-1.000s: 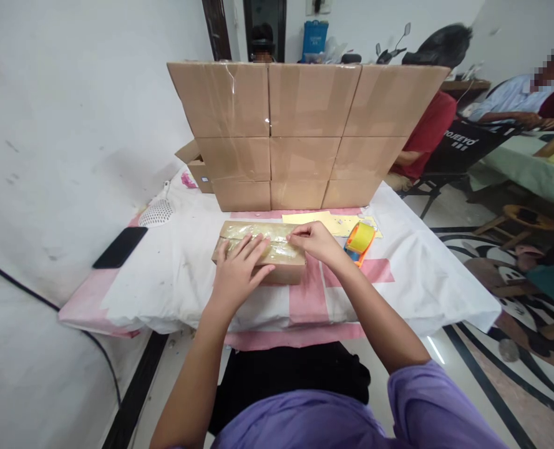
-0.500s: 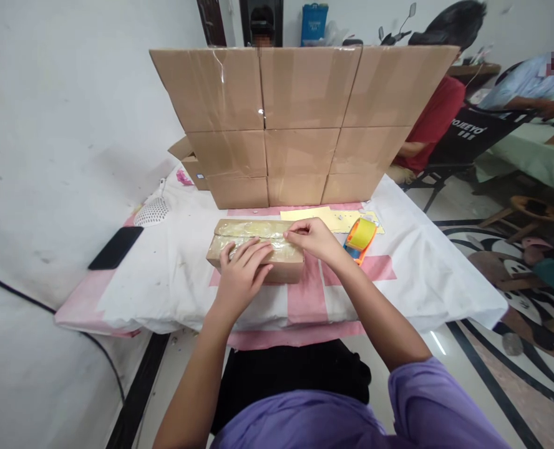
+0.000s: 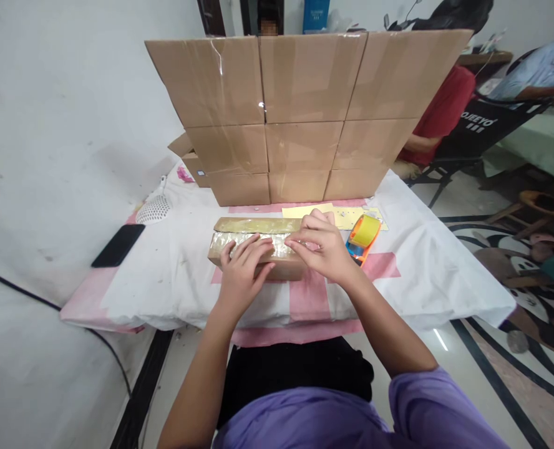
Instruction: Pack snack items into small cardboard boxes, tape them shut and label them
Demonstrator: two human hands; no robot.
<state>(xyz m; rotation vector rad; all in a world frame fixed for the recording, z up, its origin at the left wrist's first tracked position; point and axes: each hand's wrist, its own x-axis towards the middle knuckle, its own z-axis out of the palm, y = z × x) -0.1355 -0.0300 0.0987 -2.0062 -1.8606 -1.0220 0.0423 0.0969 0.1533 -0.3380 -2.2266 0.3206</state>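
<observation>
The left hand (image 3: 242, 269) rests on the taped box (image 3: 251, 226), fingers spread. The right hand (image 3: 324, 248) touches its right end, fingers pinched together, hold unclear.

Small carton (image 3: 281, 269): plain brown, glossy yellowish tape (image 3: 258, 224) across the top, whitish glare on the near half. Carton stack (image 3: 300, 146): same brown, slightly darker tape bands. Desk cloth (image 3: 165, 287): white with pink blocks, pink hem strip. Tape dispenser (image 3: 360, 251): orange and blue; roll (image 3: 365, 229) yellow. Paper (image 3: 305, 212): pale yellow. Phone (image 3: 118, 246): black. Perforated scoop (image 3: 154, 211): white, dotted with holes. Wearer's sleeve (image 3: 417, 399): purple. Co-worker's shirt (image 3: 451, 103): red. Chair (image 3: 483, 131): black, white lettering. Bin (image 3: 316, 17): blue. Wall (image 3: 71, 112): white, grey smudges.
</observation>
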